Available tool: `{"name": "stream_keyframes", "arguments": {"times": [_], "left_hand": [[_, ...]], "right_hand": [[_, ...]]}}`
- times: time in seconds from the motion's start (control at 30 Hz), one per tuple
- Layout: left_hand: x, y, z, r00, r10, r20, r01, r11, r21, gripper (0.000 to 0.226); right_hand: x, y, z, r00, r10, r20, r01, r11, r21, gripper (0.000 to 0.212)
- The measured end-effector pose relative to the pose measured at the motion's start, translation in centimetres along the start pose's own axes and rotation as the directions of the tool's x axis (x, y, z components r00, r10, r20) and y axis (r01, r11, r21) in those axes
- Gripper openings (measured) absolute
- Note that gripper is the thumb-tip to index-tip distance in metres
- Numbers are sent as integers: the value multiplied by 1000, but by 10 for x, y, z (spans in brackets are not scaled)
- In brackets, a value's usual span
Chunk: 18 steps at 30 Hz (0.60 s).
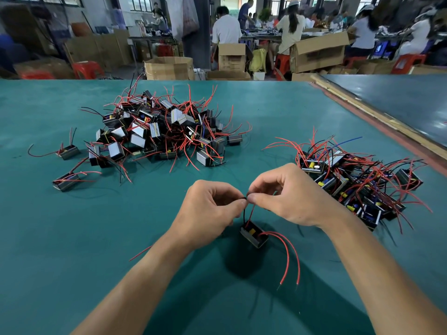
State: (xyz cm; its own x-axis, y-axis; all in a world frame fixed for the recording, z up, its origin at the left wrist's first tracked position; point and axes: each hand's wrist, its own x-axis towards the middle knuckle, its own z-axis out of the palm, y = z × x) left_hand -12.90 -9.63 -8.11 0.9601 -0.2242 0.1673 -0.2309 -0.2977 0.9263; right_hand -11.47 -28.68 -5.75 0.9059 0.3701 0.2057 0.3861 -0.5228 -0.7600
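A person's two hands meet over a green surface (72,238), holding a small black module (254,236) by its wires. The left hand (210,211) and right hand (287,197) sit just above the module, fingers curled. Thumbs and forefingers are pressed tip to tip, pinching the ends of a short black and red lead pair (249,213) that rises from the module's top. The module sits directly below the fingertips, between the wrists. Whether it rests on the surface cannot be told. Two long red wires (290,257) curve out of the module's right side and trail down towards the person.

Well beyond the module, up and to the left, lies a big pile (164,131) of like modules tangled in red wires. Two loose ones (69,151) lie further left. A smaller pile (358,187) lies to the module's right. Far behind it, seated workers (290,25) and cardboard boxes (316,54) fill a workshop.
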Motion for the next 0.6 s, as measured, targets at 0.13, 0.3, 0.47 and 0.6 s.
{"name": "stream_keyframes", "arguments": {"times": [0.13,0.3,0.47,0.6], "left_hand": [[1,-1,-1,999,42,7,-42,998,48,14],[-1,-2,0,991,134,29,-137,974,182,13],[0,-2,-4,988,155,8,-154,969,194,14],[0,0,-4,996,89,5,-89,983,158,18]], "right_hand": [[1,-3,2,998,28,61,-29,999,20,17],[0,-5,1,967,180,182,-198,977,84,26],[-2,-5,1,974,164,159,-188,970,152,20],[-1,-5,-1,996,54,69,-61,993,98,19]]}}
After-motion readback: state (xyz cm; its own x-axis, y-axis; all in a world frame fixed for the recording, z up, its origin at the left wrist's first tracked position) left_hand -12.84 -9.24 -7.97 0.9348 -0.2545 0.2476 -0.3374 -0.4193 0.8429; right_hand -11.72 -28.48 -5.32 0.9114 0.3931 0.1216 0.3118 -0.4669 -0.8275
